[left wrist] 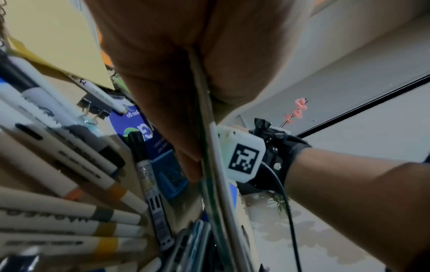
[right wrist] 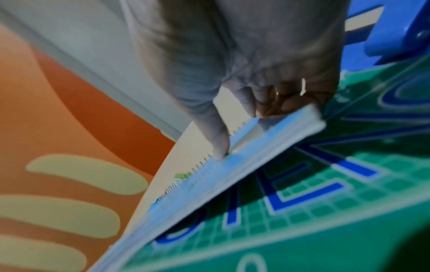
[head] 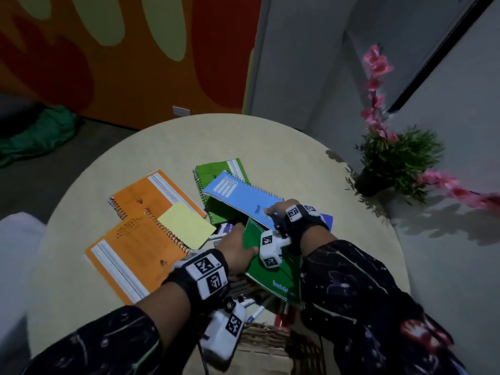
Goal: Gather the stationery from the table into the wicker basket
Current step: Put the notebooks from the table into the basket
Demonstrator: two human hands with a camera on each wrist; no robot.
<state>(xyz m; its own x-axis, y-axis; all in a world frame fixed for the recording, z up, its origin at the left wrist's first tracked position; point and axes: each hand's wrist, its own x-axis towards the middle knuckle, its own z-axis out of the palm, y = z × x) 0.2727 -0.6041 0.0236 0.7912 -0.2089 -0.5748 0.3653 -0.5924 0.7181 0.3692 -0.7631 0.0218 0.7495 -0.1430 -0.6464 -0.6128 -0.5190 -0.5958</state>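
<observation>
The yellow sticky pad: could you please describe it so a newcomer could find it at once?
On the round beige table, look left of the hands at the two orange spiral notebooks. The yellow sticky pad lies across both, the only plain, unbound pale-yellow square there.

Matt table; woven wicker basket; glossy card green notebook (wire-bound blue notebook); smooth plastic markers

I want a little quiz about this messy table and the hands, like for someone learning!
1. True or false: the right hand holds the blue notebook.
2. What colour is the book that the left hand grips?
3. What lies on the orange notebooks: A a yellow pad, B scissors, C a cup?

Key: 1 true. 2 green: the green book, over the basket. 3 A.
</observation>
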